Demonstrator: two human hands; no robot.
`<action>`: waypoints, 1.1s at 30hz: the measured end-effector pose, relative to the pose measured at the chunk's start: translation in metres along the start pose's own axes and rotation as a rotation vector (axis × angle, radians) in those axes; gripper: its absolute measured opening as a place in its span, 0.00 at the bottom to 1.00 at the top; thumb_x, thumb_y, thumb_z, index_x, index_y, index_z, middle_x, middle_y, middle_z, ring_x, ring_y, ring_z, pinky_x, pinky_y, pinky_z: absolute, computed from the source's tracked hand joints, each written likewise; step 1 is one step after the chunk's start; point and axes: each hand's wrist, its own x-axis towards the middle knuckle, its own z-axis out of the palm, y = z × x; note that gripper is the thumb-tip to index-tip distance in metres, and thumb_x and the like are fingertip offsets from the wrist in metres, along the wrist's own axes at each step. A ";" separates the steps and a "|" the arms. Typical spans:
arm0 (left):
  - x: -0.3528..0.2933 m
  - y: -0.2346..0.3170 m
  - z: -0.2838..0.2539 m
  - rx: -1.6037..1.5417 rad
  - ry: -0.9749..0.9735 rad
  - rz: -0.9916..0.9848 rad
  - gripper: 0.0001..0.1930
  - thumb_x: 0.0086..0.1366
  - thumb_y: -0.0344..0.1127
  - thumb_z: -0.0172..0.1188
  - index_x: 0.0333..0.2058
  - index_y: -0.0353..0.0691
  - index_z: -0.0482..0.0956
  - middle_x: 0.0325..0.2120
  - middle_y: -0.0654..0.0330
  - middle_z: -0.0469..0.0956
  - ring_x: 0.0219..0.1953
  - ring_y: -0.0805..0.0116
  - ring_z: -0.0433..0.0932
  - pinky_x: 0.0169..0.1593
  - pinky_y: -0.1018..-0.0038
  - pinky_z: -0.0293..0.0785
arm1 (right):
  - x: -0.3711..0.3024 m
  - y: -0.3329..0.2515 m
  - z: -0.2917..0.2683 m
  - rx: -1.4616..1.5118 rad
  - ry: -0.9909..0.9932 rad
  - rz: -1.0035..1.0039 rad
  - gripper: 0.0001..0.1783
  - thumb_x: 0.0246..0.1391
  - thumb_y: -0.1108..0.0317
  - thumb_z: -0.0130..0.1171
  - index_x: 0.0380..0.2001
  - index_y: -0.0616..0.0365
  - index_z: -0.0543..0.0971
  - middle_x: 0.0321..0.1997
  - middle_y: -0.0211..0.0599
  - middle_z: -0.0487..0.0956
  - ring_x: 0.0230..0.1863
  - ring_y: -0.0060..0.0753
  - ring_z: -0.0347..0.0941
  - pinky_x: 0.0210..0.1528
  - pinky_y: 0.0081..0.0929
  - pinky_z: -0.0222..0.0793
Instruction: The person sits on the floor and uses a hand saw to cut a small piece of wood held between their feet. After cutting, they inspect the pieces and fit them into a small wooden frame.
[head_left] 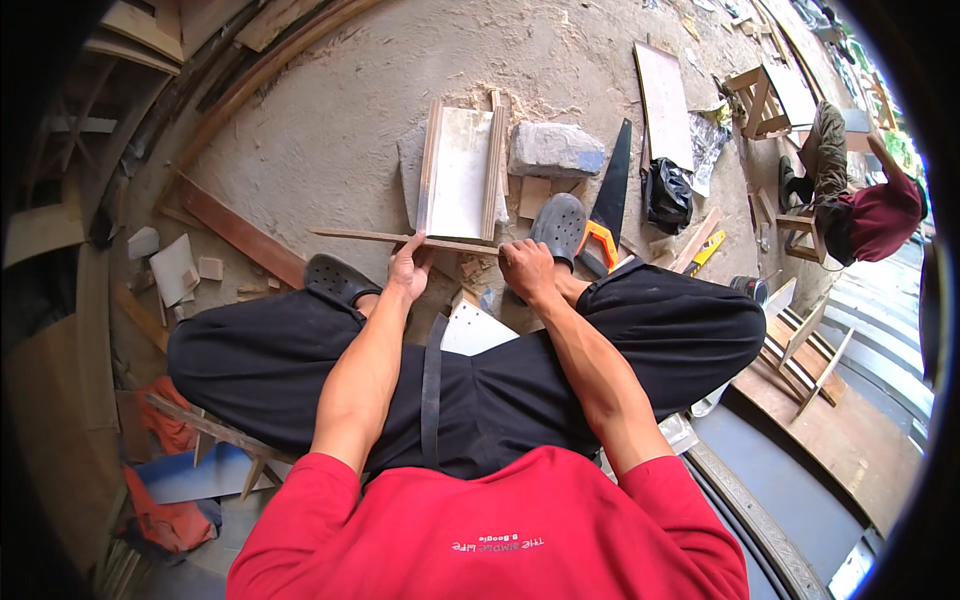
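A thin wooden strip (350,235) lies crosswise in front of me, along the near end of a wooden frame with a white panel (462,165). My left hand (410,266) grips the strip near its middle, with fingers at the frame's near left corner. At the strip's right end, my right hand (527,270) is closed around it. The frame's far part rests beside a grey stone block (556,150). A handsaw with an orange handle (606,215) stands to the right of my right foot, its dark blade pointing away.
A long board (663,105) and a black plastic bag (670,195) lie at the right, near a yellow tool (706,252). A reddish plank (240,230) and wood scraps are at the left. Another person (870,210) sits at the far right.
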 end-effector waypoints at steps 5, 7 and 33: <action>0.001 0.000 0.000 -0.025 0.003 0.017 0.15 0.51 0.30 0.72 0.37 0.44 0.77 0.35 0.64 0.79 0.44 0.68 0.76 0.55 0.67 0.70 | 0.004 0.001 0.000 0.020 0.065 -0.015 0.03 0.49 0.66 0.57 0.24 0.50 0.76 0.27 0.31 0.78 0.34 0.36 0.75 0.35 0.36 0.64; 0.001 0.001 0.001 -0.039 -0.001 0.015 0.15 0.51 0.29 0.72 0.37 0.44 0.77 0.36 0.64 0.79 0.44 0.68 0.76 0.55 0.68 0.70 | 0.006 0.004 0.003 0.023 0.092 -0.012 0.03 0.48 0.67 0.57 0.24 0.50 0.77 0.27 0.31 0.78 0.34 0.36 0.75 0.36 0.36 0.65; 0.006 0.005 0.006 0.014 0.005 0.007 0.14 0.50 0.31 0.70 0.35 0.46 0.76 0.34 0.65 0.77 0.45 0.67 0.74 0.58 0.61 0.64 | 0.021 0.014 0.005 -0.043 -0.356 0.153 0.14 0.45 0.55 0.58 0.33 0.49 0.81 0.33 0.39 0.81 0.42 0.42 0.75 0.45 0.43 0.64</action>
